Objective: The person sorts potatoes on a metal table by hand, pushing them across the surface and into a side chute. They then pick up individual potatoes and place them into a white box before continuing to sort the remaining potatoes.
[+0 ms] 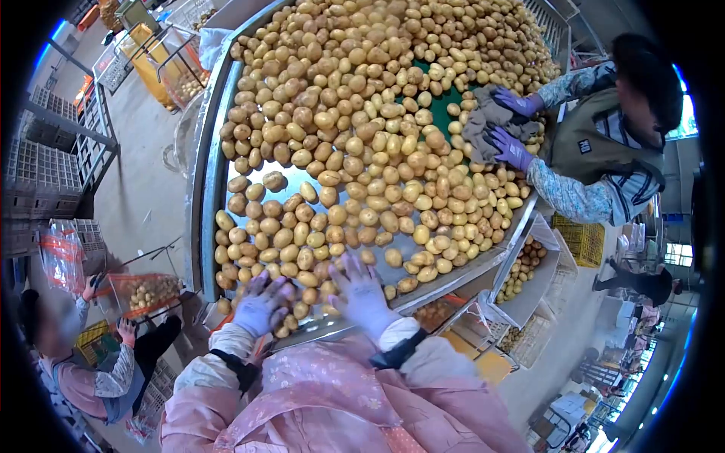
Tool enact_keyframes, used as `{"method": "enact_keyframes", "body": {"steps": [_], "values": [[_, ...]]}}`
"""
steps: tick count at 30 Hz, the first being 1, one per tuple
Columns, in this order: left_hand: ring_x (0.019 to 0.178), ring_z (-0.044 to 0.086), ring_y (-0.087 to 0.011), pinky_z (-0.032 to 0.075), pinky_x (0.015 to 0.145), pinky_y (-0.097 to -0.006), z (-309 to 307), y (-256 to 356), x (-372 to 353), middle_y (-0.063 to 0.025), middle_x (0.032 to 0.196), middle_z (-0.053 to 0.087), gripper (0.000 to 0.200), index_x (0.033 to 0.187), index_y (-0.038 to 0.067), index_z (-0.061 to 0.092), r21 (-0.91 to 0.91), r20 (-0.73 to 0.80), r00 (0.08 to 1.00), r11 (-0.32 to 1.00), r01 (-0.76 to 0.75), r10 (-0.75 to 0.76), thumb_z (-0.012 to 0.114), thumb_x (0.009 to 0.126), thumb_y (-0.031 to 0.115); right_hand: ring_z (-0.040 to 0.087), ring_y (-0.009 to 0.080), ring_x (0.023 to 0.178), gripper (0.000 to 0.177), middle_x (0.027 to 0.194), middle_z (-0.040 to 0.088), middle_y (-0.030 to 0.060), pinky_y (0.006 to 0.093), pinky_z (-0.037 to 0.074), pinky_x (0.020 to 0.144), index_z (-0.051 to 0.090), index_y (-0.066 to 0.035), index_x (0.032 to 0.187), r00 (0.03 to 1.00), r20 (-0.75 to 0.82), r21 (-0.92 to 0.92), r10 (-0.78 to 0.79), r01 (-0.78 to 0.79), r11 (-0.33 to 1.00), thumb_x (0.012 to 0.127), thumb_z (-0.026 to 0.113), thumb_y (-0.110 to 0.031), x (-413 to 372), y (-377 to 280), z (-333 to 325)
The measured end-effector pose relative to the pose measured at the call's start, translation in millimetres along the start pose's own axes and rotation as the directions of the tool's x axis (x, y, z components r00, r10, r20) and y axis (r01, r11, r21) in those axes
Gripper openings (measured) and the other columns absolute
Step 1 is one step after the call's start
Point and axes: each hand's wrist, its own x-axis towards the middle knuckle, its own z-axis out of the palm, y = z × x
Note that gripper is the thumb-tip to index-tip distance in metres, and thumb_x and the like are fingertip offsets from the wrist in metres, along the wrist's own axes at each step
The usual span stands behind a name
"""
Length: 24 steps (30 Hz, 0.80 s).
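Both my hands wear pale purple gloves and rest among the potatoes at the near edge of a metal-sided sorting table [202,181]. My left hand [261,304] has its fingers spread over the near left corner, with a few small potatoes [287,325] beside it. To its right, my right hand [359,293] lies with fingers apart, touching or just above potatoes. Neither hand is closed round anything. A broad heap of yellow-brown potatoes [332,113] covers most of the table, and bare shiny surface [260,180] shows at the left.
Across the right side, a co-worker's purple-gloved hands [513,147] hold a grey cloth [483,124] on the potatoes. A crate of potatoes [521,275] stands below the right edge. At the lower left another person [91,370] sits by a bag of potatoes [143,294]. Grey crates [45,166] are stacked behind.
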Motion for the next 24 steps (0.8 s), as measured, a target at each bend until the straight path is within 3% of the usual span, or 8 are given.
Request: {"method": "enact_keyframes", "body": {"steps": [2,3,5,7,12,14,19,24], "values": [[0.141,0.049,-0.0409,0.033,0.121,-0.0546,-19.0,-14.3,-11.9,-0.013,0.148,0.059,0.056,0.145,0.01,0.059,-0.027,-0.087,0.996,1.0,0.008,-0.011,0.066,0.095,0.034,0.066,0.0347,0.119,0.049,0.14,0.063,0.0176,0.0472,0.055,0.097,0.064,-0.018,0.14,0.962,0.26,0.379,-0.079,-0.027,0.925,0.1,0.061,-0.045,0.7,35.8,0.7],[0.137,0.052,-0.0389,0.037,0.118,-0.0539,-17.8,-25.5,-20.2,-0.0136,0.144,0.061,0.053,0.142,0.011,0.062,0.009,-0.124,0.988,0.995,0.097,-0.095,0.067,0.093,0.031,0.073,0.0324,0.101,0.048,0.124,0.071,0.0181,0.0457,0.054,0.098,0.063,-0.013,0.14,0.996,-0.043,0.44,0.073,-0.046,0.897,0.1,0.063,-0.038,15.4,49.0,-18.3],[0.13,0.056,-0.0369,0.042,0.111,-0.0528,-18.9,-27.2,-19.5,-0.0147,0.136,0.063,0.049,0.137,0.012,0.065,-0.006,-0.249,0.939,0.97,0.242,-0.235,0.069,0.091,0.026,0.064,0.0376,0.127,0.049,0.136,0.065,0.0246,0.0486,0.049,0.109,0.061,-0.009,0.141,0.892,-0.222,0.676,0.394,-0.15,0.722,0.1,0.066,-0.035,62.4,85.2,-67.1],[0.124,0.059,-0.0369,0.044,0.106,-0.0518,-37.0,-6.1,19.2,-0.0158,0.13,0.065,0.047,0.135,0.011,0.066,-0.107,-0.407,0.845,0.937,0.332,-0.346,0.069,0.089,0.02,0.057,0.0433,0.132,0.054,0.154,0.053,0.0204,0.0572,0.043,0.112,0.058,-0.011,0.148,0.716,-0.638,0.005,0.283,-0.363,0.932,0.099,0.064,-0.034,109.1,124.9,-70.4],[0.116,0.062,-0.0346,0.052,0.093,-0.0473,-70.4,55.1,167.9,-0.0114,0.126,0.066,0.049,0.133,0.012,0.066,-0.205,-0.413,0.909,0.966,-0.157,0.06,0.067,0.084,0.014,0.035,0.0552,0.146,0.057,0.163,0.04,0.0224,0.0609,0.031,0.122,0.055,-0.016,0.152,0.957,-0.269,-0.168,0.106,-0.155,0.974,0.099,0.064,-0.034,146.9,89.2,-53.3],[0.114,0.063,-0.0335,0.052,0.095,-0.0476,-38.9,54.0,182.3,-0.0093,0.13,0.065,0.046,0.133,0.013,0.067,-0.153,-0.083,0.994,0.984,-0.088,0.076,0.067,0.087,0.014,0.031,0.0551,0.149,0.055,0.162,0.04,0.0241,0.0597,0.031,0.123,0.056,-0.017,0.151,0.993,-0.118,-0.181,0.025,-0.046,0.983,0.099,0.063,-0.034,109.5,94.2,-59.5],[0.111,0.063,-0.0325,0.052,0.093,-0.0477,-9.2,51.3,135.5,-0.0087,0.125,0.064,0.05,0.135,0.018,0.065,-0.058,0.031,0.999,0.998,-0.022,0.024,0.07,0.085,0.019,0.046,0.0496,0.138,0.049,0.148,0.052,0.0228,0.0581,0.04,0.114,0.062,-0.014,0.143,0.948,-0.289,-0.045,0.136,-0.155,0.987,0.095,0.064,-0.024,51.4,61.0,-60.7],[0.107,0.065,-0.0369,0.053,0.091,-0.0479,-13.9,60.6,109.3,-0.0164,0.125,0.063,0.052,0.142,0.018,0.061,-0.234,-0.061,0.984,0.96,0.152,-0.17,0.073,0.092,0.027,0.063,0.0319,0.104,0.034,0.128,0.063,0.0114,0.0527,0.054,0.09,0.066,-0.012,0.129,0.998,-0.04,-0.016,0.047,-0.047,0.999,0.096,0.064,-0.019,72.4,24.4,20.9]]}}
